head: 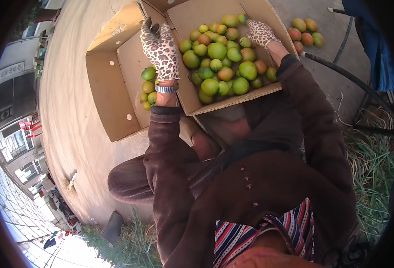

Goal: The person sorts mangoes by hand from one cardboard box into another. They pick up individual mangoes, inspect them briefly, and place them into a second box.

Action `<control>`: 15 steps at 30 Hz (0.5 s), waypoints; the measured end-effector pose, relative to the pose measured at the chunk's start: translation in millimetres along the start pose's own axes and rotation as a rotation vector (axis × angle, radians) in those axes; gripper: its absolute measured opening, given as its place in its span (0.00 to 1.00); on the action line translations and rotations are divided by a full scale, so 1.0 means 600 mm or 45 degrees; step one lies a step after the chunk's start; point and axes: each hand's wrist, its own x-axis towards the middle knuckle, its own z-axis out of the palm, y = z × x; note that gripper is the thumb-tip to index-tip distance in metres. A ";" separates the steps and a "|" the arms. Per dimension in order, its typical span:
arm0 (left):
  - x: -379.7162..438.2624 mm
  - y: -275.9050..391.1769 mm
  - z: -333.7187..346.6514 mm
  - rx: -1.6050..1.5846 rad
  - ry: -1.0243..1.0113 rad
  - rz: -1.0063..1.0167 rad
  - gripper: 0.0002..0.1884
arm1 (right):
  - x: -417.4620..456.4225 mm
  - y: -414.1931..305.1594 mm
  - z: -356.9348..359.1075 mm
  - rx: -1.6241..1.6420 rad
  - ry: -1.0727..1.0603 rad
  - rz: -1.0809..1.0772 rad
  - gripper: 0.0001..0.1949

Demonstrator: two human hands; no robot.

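A cardboard box (245, 92) full of green and orange-tinged tomatoes (217, 51) stands tilted before me. My right hand (261, 32), in a leopard-print glove, reaches over its right wall. Its fingertips are on a small green tomato (243, 19) near the far side. Over a second cardboard box (104, 90) on the left hovers my left hand (161, 53), in a matching glove. Its dark-palmed fingers are apart and I see nothing in them. Several tomatoes (148, 86) lie in that left box beneath my wrist, partly hidden by my sleeve.
Several ripening tomatoes (306, 39) lie on the concrete to the right. Beside them are a black metal tube frame (348, 72) and blue cloth (383, 50). Long green leaves (368, 174) grow at the lower right. A dark flat object (112, 228) stands at the lower left.
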 end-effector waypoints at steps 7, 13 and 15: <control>-0.072 -0.043 0.177 -0.094 -0.206 -0.203 0.22 | 0.033 0.008 0.033 0.055 0.369 -0.060 0.29; -0.054 -0.136 0.162 -0.134 -0.266 -0.495 0.18 | 0.115 0.029 0.073 -0.272 0.278 -0.249 0.23; -0.055 -0.138 0.164 -0.172 -0.282 -0.568 0.19 | 0.118 0.028 0.091 -0.341 0.354 -0.198 0.21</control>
